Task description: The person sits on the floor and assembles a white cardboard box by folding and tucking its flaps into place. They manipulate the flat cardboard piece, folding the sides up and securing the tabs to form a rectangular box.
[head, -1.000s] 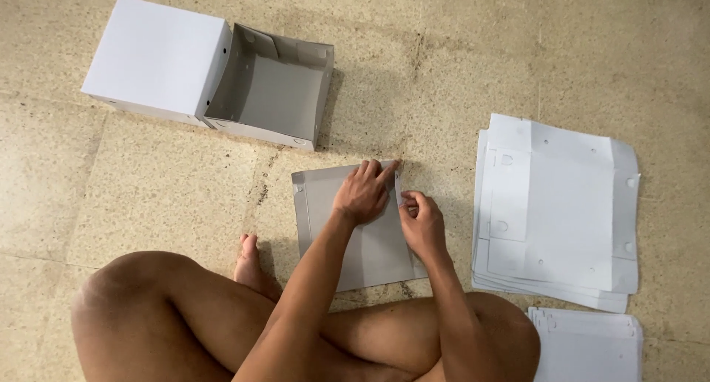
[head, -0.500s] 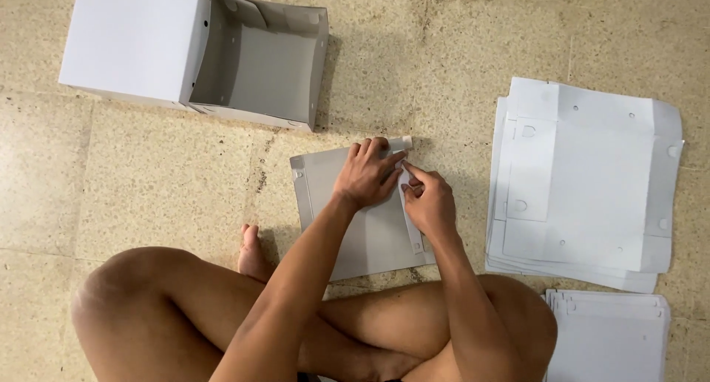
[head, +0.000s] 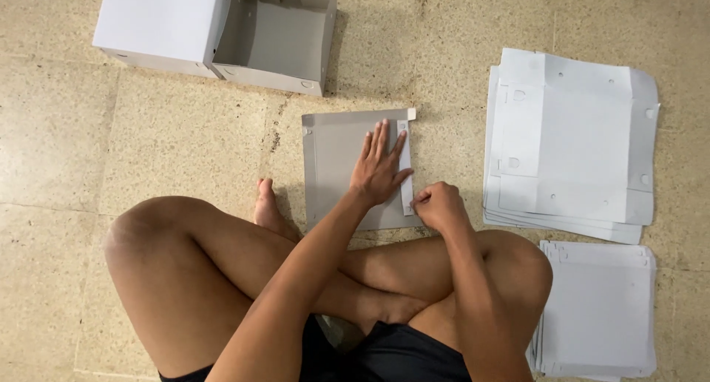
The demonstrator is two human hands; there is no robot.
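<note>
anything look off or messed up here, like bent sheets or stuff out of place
Nothing stands out. The left hand presses flat on the grey sheet while the right hand pinches its folded white edge. The two stacks of flat sheets lie slightly fanned but tidy, and the open box looks undamaged.

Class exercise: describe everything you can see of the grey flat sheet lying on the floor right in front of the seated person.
The grey sheet is a flat, card-like panel, roughly rectangular, lying on the speckled tile floor before the crossed legs. A narrow white flap is folded over along its right edge, with a small tab at the top corner. The left hand presses flat on it, fingers spread; the right hand pinches the flap's lower end.
</note>
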